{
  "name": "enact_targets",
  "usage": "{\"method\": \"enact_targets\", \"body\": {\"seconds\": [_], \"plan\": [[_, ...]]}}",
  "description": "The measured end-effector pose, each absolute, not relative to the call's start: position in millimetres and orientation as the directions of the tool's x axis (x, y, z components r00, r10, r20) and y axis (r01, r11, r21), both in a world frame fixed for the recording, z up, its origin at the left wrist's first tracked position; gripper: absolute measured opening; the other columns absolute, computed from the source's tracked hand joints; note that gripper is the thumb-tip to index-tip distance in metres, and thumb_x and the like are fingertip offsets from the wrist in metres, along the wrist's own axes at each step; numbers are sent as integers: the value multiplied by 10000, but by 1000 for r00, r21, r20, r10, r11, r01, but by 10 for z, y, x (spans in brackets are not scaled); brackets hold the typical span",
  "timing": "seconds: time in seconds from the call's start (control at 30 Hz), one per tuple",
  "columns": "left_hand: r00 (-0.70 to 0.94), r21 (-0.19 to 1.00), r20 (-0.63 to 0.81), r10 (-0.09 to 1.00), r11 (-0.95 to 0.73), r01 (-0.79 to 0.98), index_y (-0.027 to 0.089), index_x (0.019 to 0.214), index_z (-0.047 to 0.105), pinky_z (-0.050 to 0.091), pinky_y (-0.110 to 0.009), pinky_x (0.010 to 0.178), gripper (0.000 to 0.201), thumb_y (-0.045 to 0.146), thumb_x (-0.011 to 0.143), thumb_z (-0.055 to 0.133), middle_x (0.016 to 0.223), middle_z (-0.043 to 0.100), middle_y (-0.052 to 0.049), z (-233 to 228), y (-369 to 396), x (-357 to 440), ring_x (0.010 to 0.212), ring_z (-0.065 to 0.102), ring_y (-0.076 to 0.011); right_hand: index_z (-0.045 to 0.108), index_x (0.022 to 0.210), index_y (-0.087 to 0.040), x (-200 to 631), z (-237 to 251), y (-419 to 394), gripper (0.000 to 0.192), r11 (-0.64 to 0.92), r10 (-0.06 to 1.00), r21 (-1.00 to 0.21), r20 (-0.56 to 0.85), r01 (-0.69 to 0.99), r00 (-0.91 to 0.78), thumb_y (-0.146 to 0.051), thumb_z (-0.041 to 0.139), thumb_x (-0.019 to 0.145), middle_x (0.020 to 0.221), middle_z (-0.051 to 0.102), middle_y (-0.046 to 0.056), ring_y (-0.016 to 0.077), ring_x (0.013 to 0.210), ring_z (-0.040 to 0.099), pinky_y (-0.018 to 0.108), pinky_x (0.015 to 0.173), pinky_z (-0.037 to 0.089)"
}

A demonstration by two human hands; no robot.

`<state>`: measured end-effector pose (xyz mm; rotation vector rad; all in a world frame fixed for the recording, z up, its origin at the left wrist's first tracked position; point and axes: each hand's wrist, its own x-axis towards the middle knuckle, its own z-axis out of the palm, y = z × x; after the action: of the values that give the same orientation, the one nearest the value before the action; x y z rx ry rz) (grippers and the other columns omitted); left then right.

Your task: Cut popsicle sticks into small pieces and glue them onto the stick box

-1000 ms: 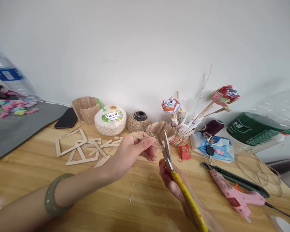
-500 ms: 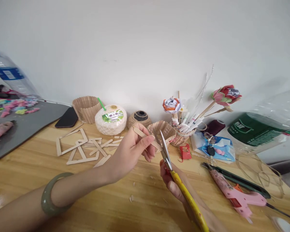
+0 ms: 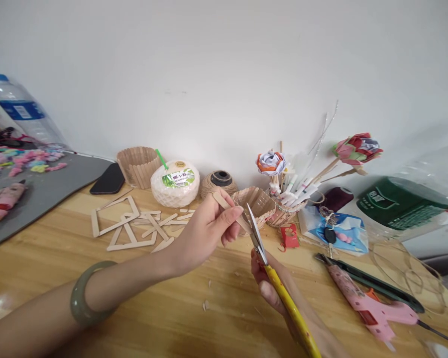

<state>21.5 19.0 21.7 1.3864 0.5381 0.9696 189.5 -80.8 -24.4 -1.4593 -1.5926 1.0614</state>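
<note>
Yellow-handled scissors, pale wooden stick

Bright even daylight, soft shadows, edges warped

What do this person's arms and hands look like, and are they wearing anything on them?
Both are bare, with no sleeves or gloves in view. The left hand has a thick, smooth, grey-green bangle on its wrist. The right hand shows no ring or band that I can see.

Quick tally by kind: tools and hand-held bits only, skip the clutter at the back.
Scissors, in right hand: 1
Craft stick, in left hand: 1
Pink glue gun: 1
Black utility knife: 1
Total: 4
</note>
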Motion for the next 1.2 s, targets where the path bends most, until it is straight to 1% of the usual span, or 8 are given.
{"method": "enact_targets", "body": {"seconds": [0.2, 0.43, 0.63, 0.77, 0.83, 0.93, 1.07, 1.2], "plan": [[525, 965, 234, 818, -128, -231, 200, 798, 385, 336, -179, 462, 227, 373, 900, 491, 541, 477, 83, 210, 200, 212, 476, 418, -66, 435, 842, -209, 1877, -226, -783, 525, 51, 991, -916, -3, 397, -135, -727, 446, 760, 761, 367, -13, 153, 678, 342, 275, 626, 353], [511, 956, 242, 825, -114, -270, 192, 787, 408, 350, -158, 460, 202, 332, 909, 488, 525, 490, 86, 209, 224, 215, 469, 422, -54, 369, 710, -215, 1854, -317, -725, 594, 65, 993, -942, 29, 328, -114, -806, 426, 691, 657, 308, -43, 121, 578, 251, 240, 496, 256], [521, 909, 222, 824, 18, -415, 179, 768, 451, 455, -173, 522, 207, 294, 844, 606, 578, 647, 39, 201, 232, 211, 543, 594, -82, 445, 756, -202, 1863, -345, -744, 524, 132, 985, -969, 104, 207, -141, -723, 403, 780, 668, 374, -24, 129, 575, 297, 265, 542, 277], [532, 906, 184, 827, 67, -418, 166, 731, 468, 497, -191, 584, 212, 237, 815, 649, 657, 711, 7, 190, 212, 218, 603, 649, -95, 471, 862, -199, 1818, -242, -747, 555, 140, 984, -975, 118, 174, -133, -741, 391, 772, 737, 418, 9, 153, 624, 348, 279, 568, 320], [526, 909, 174, 832, 71, -411, 161, 721, 477, 503, -190, 599, 210, 225, 809, 656, 677, 720, 4, 177, 203, 230, 614, 651, -90, 467, 899, -200, 1801, -215, -740, 577, 145, 985, -977, 127, 155, -120, -755, 400, 756, 740, 419, 10, 155, 620, 351, 278, 555, 326], [522, 908, 179, 834, 64, -414, 161, 727, 491, 506, -184, 609, 197, 229, 815, 653, 694, 721, 9, 159, 195, 243, 619, 642, -79, 452, 867, -207, 1802, -229, -734, 564, 141, 985, -980, 124, 143, -119, -757, 392, 757, 723, 404, 0, 147, 600, 327, 280, 555, 322], [537, 929, 170, 826, 48, -368, 157, 828, 580, 500, -171, 592, 101, 241, 826, 636, 684, 702, 17, 143, 176, 242, 591, 607, -66, 439, 814, -210, 1831, -289, -736, 546, 131, 987, -977, 113, 170, -110, -750, 379, 767, 704, 395, -10, 146, 596, 315, 283, 566, 300], [563, 953, 170, 809, 11, -303, 148, 902, 648, 488, -167, 569, 140, 259, 864, 572, 644, 674, 15, 109, 142, 247, 574, 578, -67, 427, 760, -212, 1852, -325, -733, 521, 164, 985, -963, 146, 215, -96, -729, 368, 789, 695, 402, -11, 150, 606, 325, 290, 584, 296]]}}
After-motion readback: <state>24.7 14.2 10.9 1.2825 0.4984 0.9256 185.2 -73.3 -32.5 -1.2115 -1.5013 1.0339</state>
